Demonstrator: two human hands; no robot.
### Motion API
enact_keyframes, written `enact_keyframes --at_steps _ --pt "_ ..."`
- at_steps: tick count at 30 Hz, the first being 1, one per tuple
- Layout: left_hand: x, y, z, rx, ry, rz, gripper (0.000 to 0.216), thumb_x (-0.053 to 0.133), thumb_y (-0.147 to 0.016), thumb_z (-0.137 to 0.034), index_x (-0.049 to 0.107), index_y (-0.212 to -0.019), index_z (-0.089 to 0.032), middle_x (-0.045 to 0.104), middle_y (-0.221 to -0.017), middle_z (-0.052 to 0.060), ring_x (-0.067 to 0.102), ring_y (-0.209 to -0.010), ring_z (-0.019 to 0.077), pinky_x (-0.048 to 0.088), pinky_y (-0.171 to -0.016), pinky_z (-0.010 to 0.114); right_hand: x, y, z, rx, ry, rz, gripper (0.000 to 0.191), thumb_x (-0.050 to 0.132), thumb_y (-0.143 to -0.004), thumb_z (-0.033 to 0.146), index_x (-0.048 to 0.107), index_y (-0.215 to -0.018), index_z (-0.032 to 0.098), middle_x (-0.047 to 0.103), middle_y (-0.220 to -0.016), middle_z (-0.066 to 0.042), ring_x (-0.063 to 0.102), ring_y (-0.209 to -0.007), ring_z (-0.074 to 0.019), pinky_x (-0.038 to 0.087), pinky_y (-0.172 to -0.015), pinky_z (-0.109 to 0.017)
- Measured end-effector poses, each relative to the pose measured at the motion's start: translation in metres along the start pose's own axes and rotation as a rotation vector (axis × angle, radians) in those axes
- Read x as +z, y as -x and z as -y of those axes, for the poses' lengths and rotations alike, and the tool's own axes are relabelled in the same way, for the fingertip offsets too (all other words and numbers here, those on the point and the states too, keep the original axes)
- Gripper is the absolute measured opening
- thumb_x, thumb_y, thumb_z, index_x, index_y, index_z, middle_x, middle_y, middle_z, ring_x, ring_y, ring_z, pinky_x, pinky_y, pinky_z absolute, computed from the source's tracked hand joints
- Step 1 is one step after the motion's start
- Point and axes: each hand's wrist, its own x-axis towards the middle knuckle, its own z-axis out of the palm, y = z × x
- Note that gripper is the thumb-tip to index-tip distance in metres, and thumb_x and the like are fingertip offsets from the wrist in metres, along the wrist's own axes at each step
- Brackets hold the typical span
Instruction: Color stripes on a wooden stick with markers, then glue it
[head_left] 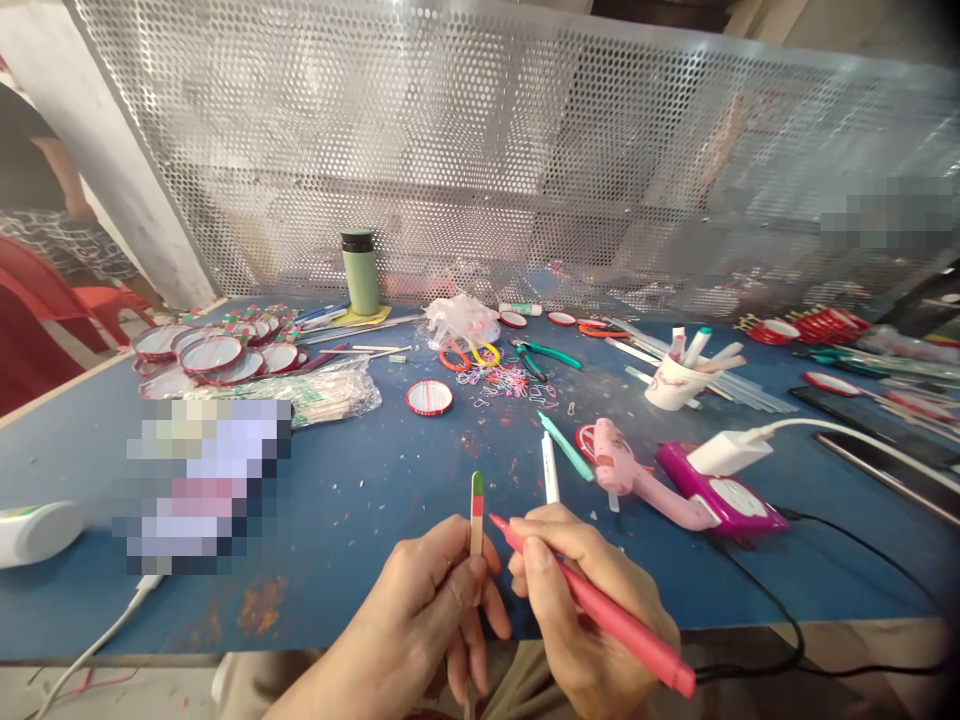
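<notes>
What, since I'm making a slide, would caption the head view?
Left hand holds a stick tipped green and red; right hand holds a red pen.

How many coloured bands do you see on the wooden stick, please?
2: a green band at the tip of the wooden stick and a red band below; the left hand may hide more.

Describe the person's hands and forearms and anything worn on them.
The left hand is ungloved, with what looks like a thin gold-coloured ring; its visible forearm is sleeveless. The right hand is ungloved, no ring visible; its forearm is out of view.
</notes>
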Motion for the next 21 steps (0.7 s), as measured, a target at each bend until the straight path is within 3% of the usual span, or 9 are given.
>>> enact_keyframes --at_steps 21 --pt "0.0050 0.0029 -0.0028 0.010 -0.138 -0.042 0.047 0.044 -0.096 -0.064 0.048 -0.086 -0.018 0.066 -0.064 0.003 0.065 -0.049 0.0127 0.048 -0.045 0.019 0.0032 -0.0055 0.0022 -0.043 -0.066 0.058 0.018 0.055 -0.089 0.004 0.065 -0.090 0.020 0.067 -0.069 0.001 0.065 -0.057 -0.0119 0.056 -0.057 -0.024"
